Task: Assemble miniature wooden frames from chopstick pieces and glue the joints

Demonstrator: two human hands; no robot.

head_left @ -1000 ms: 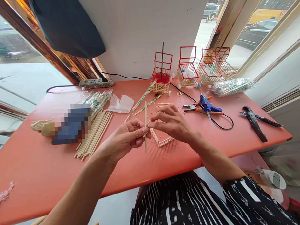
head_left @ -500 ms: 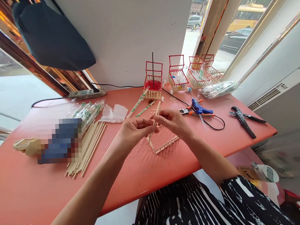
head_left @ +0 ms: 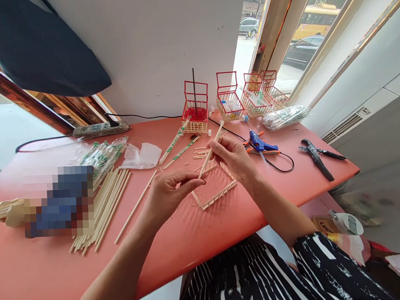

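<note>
My left hand (head_left: 173, 188) is closed, pinching the lower end of a pale wooden stick (head_left: 207, 159) between thumb and fingertips. Higher up, the fingers of my right hand (head_left: 232, 156) are closed on the same stick, which slants up and away from me. Below both hands a small square frame of wooden sticks (head_left: 218, 196) lies on the table, partly hidden by them. Short cut stick pieces (head_left: 200, 156) and crumbs are scattered around it. A single long stick (head_left: 135, 208) rests left of my left hand.
A bundle of sticks (head_left: 105, 210) and wrapped chopsticks (head_left: 105, 155) lie left on the red table (head_left: 170, 247). Red-edged stick baskets (head_left: 230, 106) stand at the back. A blue glue gun (head_left: 262, 143) with its cord and black pliers (head_left: 316, 160) are at the right.
My hands have moved apart along the stick, the left one lower and nearer me. More of the stick and the frame now shows. The whole view has shifted slightly.
</note>
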